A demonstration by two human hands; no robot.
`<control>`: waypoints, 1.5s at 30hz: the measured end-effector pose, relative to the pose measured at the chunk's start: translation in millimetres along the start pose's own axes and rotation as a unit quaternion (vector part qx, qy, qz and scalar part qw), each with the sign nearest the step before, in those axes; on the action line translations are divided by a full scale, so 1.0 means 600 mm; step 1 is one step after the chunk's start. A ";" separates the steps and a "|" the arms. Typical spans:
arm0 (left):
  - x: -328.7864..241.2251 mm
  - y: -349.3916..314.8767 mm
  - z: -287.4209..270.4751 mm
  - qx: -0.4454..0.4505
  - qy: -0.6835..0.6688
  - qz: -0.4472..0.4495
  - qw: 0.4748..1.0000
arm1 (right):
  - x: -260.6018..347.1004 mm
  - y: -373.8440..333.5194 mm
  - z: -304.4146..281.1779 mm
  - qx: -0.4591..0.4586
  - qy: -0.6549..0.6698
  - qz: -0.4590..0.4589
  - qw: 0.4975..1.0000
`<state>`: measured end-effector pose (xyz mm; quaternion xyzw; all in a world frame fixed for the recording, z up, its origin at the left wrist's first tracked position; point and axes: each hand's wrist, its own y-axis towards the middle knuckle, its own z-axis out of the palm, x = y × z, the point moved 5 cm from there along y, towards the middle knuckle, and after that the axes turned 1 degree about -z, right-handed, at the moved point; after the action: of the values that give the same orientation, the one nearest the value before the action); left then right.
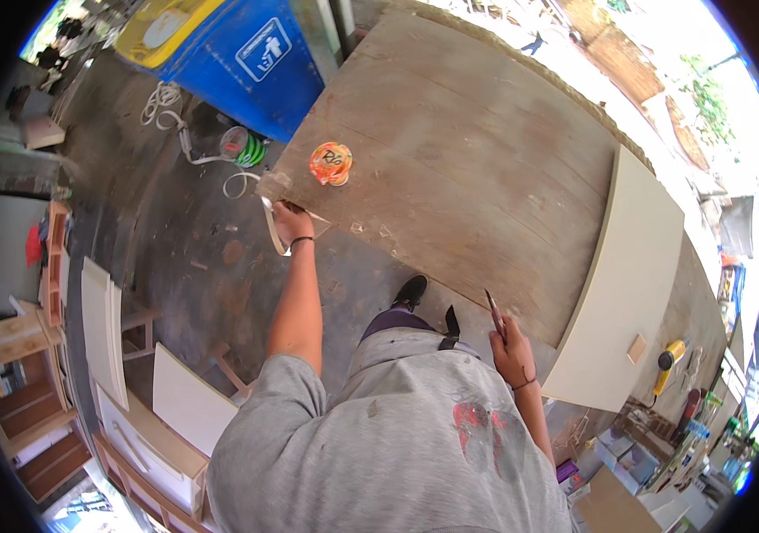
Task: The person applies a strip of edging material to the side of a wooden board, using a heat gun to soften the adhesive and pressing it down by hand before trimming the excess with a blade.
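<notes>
At the left edge of the wooden worktop, my left hand (289, 224) is closed around a pale, narrow strip (273, 229) that bends down beside the table. A thin tip sticks out to the right of my fingers. Near the front edge of the worktop, my right hand (512, 354) grips a slim, dark-handled knife (493, 306) with its pointed end away from me. An orange and white cup (331, 164) stands on the table just beyond my left hand. The details inside my left fist are hidden.
The brown worktop (450, 133) stretches ahead, with a cream panel (621, 284) along its right side. A yellow power tool (669, 364) lies further right. A blue bin with a yellow lid (246, 71) stands far left, near a white cord (186, 142). White boards (188, 400) lean at lower left.
</notes>
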<state>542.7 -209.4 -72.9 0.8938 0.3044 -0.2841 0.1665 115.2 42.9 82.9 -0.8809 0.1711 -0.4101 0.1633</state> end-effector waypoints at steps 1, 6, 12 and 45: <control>0.001 0.000 -0.004 0.016 -0.017 0.000 1.000 | 0.005 0.009 0.004 0.010 0.004 0.007 1.000; -0.002 -0.008 -0.015 0.086 -0.062 0.081 0.991 | -0.002 0.067 0.035 0.010 0.112 0.022 0.993; 0.042 0.004 -0.032 0.014 -0.005 0.135 0.991 | 0.047 0.191 0.068 -0.012 0.206 0.026 0.978; -0.227 -0.926 -0.059 0.746 -0.108 -0.153 0.639 | -0.924 -0.290 -0.655 -0.497 -0.154 0.268 0.811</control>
<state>113.3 168.0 -31.5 0.6182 0.1012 -0.5310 -0.5707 -497.1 380.7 28.0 -0.8128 0.5532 -0.0684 -0.1694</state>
